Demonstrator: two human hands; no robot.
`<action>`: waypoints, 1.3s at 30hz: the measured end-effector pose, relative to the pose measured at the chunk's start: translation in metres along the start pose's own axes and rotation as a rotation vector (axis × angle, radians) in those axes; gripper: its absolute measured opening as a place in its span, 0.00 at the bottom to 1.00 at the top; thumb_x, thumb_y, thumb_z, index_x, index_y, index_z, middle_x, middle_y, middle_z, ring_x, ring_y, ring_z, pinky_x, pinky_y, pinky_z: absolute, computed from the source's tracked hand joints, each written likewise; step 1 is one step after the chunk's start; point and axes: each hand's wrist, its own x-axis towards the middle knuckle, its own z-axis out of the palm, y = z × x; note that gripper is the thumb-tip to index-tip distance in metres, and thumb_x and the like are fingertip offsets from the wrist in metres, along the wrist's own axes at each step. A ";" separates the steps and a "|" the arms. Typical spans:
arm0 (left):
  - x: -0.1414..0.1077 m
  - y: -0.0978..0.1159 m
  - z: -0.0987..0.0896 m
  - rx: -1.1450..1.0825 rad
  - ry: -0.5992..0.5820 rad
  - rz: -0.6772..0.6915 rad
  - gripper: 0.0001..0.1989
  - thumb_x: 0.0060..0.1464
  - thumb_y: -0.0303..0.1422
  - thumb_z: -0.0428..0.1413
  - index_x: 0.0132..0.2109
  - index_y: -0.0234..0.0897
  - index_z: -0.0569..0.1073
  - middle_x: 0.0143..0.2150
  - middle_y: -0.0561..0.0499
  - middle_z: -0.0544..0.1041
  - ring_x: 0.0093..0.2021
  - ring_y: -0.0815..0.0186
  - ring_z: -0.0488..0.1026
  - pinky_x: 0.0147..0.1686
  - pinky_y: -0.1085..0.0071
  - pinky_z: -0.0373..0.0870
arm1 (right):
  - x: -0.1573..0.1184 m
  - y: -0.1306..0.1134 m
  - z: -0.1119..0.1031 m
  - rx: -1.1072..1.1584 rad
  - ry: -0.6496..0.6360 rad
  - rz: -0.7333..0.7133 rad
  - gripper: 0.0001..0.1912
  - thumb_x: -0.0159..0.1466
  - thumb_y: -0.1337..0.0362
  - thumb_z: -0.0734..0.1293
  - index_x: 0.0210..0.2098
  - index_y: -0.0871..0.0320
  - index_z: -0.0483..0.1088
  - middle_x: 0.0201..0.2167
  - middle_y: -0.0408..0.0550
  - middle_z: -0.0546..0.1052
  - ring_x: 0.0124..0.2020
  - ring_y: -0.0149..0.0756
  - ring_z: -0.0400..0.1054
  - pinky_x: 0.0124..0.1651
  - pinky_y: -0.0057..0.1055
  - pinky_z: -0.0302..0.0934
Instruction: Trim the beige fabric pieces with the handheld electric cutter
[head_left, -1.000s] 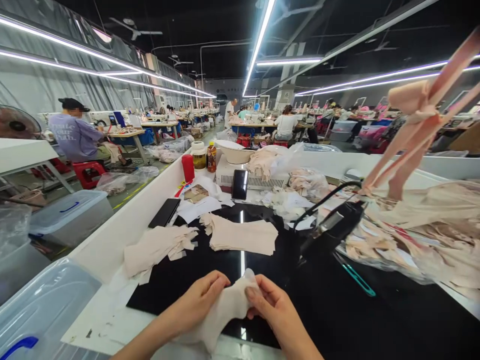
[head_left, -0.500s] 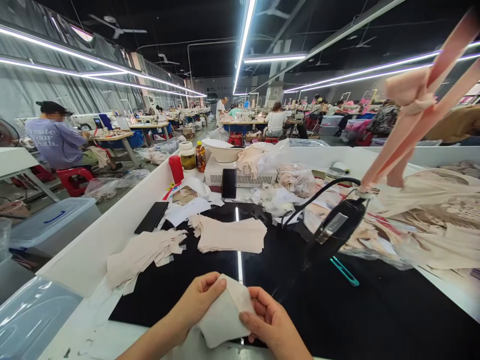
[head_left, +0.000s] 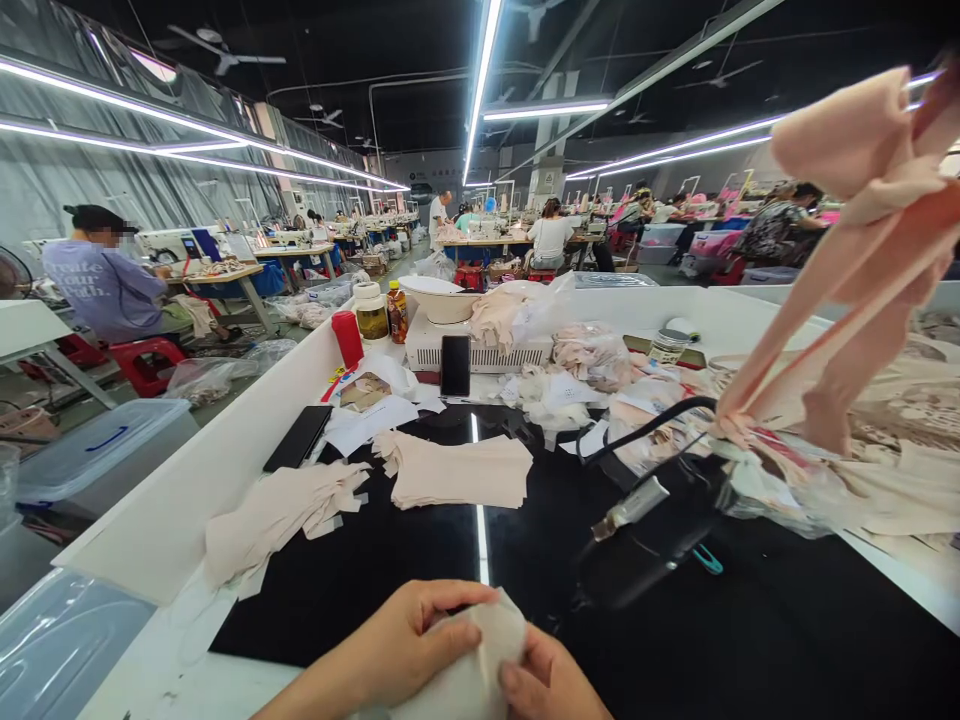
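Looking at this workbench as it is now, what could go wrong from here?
The pale cloth piece, held between the left hand and right hand, looks soft and could crease or slip if either grip loosens.
The blurred hanging tool, over the black board to the right, might get bumped by a reaching arm.
The ragged cloth pile lies loose across the board's left edge, so a brush against it might scatter it.
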 end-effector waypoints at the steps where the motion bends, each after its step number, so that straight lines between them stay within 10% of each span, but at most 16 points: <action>1: -0.002 0.000 0.000 0.009 -0.016 -0.031 0.27 0.63 0.45 0.61 0.65 0.42 0.75 0.40 0.51 0.79 0.34 0.68 0.69 0.35 0.75 0.66 | 0.000 -0.002 0.003 0.048 0.064 -0.029 0.35 0.45 0.41 0.84 0.43 0.59 0.81 0.27 0.49 0.81 0.36 0.46 0.79 0.50 0.43 0.69; 5: -0.009 -0.001 -0.009 0.056 -0.072 -0.172 0.38 0.62 0.41 0.60 0.75 0.42 0.61 0.24 0.62 0.62 0.22 0.73 0.53 0.22 0.78 0.50 | -0.003 -0.013 0.006 0.097 0.336 -0.075 0.28 0.48 0.45 0.84 0.40 0.57 0.82 0.27 0.47 0.80 0.32 0.39 0.76 0.41 0.35 0.69; 10: -0.020 0.002 -0.039 0.236 -0.073 -0.184 0.25 0.62 0.41 0.60 0.63 0.40 0.77 0.25 0.60 0.59 0.26 0.72 0.53 0.25 0.76 0.50 | -0.007 -0.026 -0.008 -0.145 0.539 -0.159 0.31 0.45 0.41 0.83 0.37 0.58 0.82 0.25 0.46 0.78 0.25 0.36 0.71 0.30 0.32 0.66; 19: -0.014 -0.023 -0.076 0.839 0.308 -0.166 0.19 0.67 0.39 0.52 0.59 0.42 0.79 0.40 0.50 0.81 0.39 0.60 0.77 0.40 0.69 0.69 | 0.027 -0.059 -0.026 -0.804 0.509 -0.260 0.23 0.59 0.41 0.70 0.34 0.56 0.77 0.21 0.43 0.77 0.18 0.33 0.68 0.26 0.30 0.63; 23: -0.008 -0.034 -0.061 1.192 0.520 0.284 0.17 0.71 0.30 0.47 0.56 0.36 0.78 0.49 0.42 0.81 0.48 0.55 0.78 0.52 0.59 0.75 | 0.037 -0.066 -0.026 -0.857 0.514 -0.296 0.16 0.62 0.48 0.69 0.36 0.55 0.77 0.24 0.44 0.78 0.22 0.36 0.71 0.29 0.31 0.68; 28: 0.000 -0.033 -0.012 1.124 0.246 0.695 0.13 0.74 0.30 0.49 0.58 0.40 0.75 0.55 0.45 0.81 0.56 0.60 0.78 0.59 0.64 0.75 | 0.043 -0.066 -0.031 -0.914 0.506 -0.343 0.15 0.62 0.53 0.67 0.41 0.56 0.76 0.24 0.42 0.74 0.24 0.36 0.71 0.27 0.30 0.69; 33: 0.006 -0.043 0.008 1.138 0.125 0.700 0.12 0.71 0.34 0.58 0.58 0.38 0.75 0.60 0.46 0.79 0.59 0.55 0.77 0.60 0.59 0.77 | 0.047 -0.068 -0.041 -1.027 0.576 -0.426 0.16 0.66 0.56 0.64 0.50 0.56 0.74 0.32 0.43 0.72 0.26 0.35 0.70 0.26 0.30 0.70; 39: 0.004 -0.047 0.000 1.173 0.085 0.661 0.16 0.70 0.33 0.59 0.61 0.38 0.73 0.63 0.46 0.77 0.62 0.53 0.76 0.60 0.57 0.78 | 0.041 -0.066 -0.040 -1.281 0.654 -0.578 0.19 0.73 0.61 0.56 0.59 0.54 0.68 0.50 0.55 0.73 0.48 0.46 0.74 0.53 0.46 0.72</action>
